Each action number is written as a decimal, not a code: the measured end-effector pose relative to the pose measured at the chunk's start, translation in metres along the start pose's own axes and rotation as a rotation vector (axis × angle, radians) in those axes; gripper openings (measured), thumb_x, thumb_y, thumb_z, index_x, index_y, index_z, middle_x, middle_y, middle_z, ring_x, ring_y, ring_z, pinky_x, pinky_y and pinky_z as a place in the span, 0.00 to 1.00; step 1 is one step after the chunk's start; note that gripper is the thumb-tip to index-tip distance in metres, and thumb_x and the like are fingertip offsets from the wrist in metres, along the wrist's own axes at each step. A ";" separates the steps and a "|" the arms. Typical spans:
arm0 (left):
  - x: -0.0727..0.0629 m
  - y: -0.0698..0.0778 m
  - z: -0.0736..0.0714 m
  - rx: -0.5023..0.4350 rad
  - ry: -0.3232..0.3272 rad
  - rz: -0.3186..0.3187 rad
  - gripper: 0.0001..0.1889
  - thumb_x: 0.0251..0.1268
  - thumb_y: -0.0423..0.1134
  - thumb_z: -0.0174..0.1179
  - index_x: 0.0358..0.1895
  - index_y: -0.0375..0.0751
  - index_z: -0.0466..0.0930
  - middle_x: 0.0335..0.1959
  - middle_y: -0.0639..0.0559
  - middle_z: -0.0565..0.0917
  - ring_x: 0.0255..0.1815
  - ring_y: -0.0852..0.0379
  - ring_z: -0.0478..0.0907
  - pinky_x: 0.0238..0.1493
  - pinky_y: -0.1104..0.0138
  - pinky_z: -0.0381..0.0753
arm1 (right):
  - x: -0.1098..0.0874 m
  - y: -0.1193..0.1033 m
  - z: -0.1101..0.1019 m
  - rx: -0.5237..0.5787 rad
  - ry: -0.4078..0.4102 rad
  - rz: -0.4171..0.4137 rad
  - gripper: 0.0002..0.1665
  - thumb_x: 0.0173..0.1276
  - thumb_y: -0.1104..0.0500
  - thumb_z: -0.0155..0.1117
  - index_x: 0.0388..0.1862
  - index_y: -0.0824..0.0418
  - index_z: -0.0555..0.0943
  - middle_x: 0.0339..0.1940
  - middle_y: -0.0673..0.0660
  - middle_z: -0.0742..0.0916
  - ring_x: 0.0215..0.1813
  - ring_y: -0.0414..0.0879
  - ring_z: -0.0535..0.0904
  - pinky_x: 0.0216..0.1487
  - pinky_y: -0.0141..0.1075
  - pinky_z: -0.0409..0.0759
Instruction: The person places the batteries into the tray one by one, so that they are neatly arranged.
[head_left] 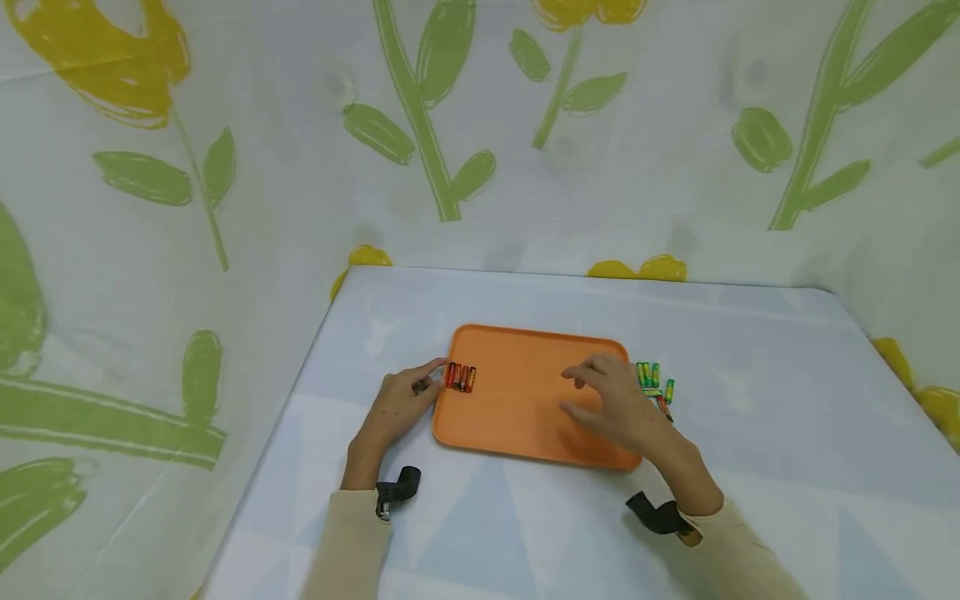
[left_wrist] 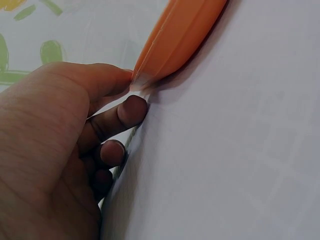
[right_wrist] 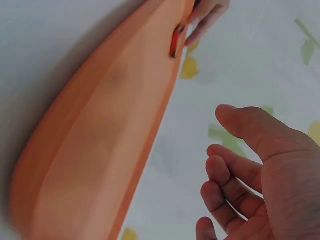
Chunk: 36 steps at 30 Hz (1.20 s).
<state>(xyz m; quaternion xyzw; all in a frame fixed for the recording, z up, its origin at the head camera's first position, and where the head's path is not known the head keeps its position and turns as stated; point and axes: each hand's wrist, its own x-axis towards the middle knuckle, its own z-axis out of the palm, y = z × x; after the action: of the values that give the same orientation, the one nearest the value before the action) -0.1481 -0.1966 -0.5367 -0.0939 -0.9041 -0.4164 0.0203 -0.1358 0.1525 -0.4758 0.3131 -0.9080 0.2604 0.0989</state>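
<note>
Nearest me, my left hand (head_left: 396, 406) pinches the orange tray's (head_left: 517, 417) left rim on the table (head_left: 750, 467); my right hand (head_left: 618, 404) hovers relaxed and empty above it, red batteries (head_left: 461, 377) lying inside.

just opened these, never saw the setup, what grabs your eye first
The orange tray in the middle of the pale table stands out most. A row of red batteries lies at its left end, where the left hand touches the rim. The right hand hovers open over the tray's right end, with green batteries loose on the table just beyond it.
</note>
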 end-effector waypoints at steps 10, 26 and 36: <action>0.000 -0.004 0.003 0.018 0.007 0.001 0.21 0.75 0.44 0.58 0.69 0.54 0.76 0.34 0.57 0.82 0.32 0.58 0.74 0.39 0.60 0.74 | -0.056 0.059 -0.037 -0.057 0.040 0.065 0.22 0.54 0.63 0.80 0.48 0.65 0.85 0.35 0.54 0.80 0.45 0.49 0.70 0.44 0.46 0.56; 0.000 -0.002 0.002 0.023 -0.004 0.009 0.21 0.75 0.44 0.58 0.69 0.55 0.76 0.32 0.57 0.81 0.28 0.57 0.72 0.33 0.62 0.73 | -0.076 0.103 -0.059 -0.119 -0.194 0.209 0.23 0.56 0.61 0.77 0.51 0.63 0.83 0.39 0.49 0.78 0.49 0.54 0.70 0.46 0.52 0.61; 0.001 0.000 0.000 0.014 -0.021 -0.013 0.22 0.75 0.44 0.57 0.70 0.55 0.76 0.32 0.56 0.81 0.29 0.56 0.72 0.34 0.61 0.72 | -0.070 0.109 -0.057 -0.118 -0.207 0.157 0.18 0.56 0.61 0.78 0.45 0.61 0.85 0.35 0.47 0.78 0.45 0.52 0.71 0.42 0.47 0.62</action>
<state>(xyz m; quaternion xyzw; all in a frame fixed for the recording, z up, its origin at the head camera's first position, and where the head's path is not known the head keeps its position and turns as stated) -0.1489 -0.1958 -0.5365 -0.0923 -0.9078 -0.4090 0.0089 -0.1474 0.2922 -0.4966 0.2598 -0.9487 0.1800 0.0019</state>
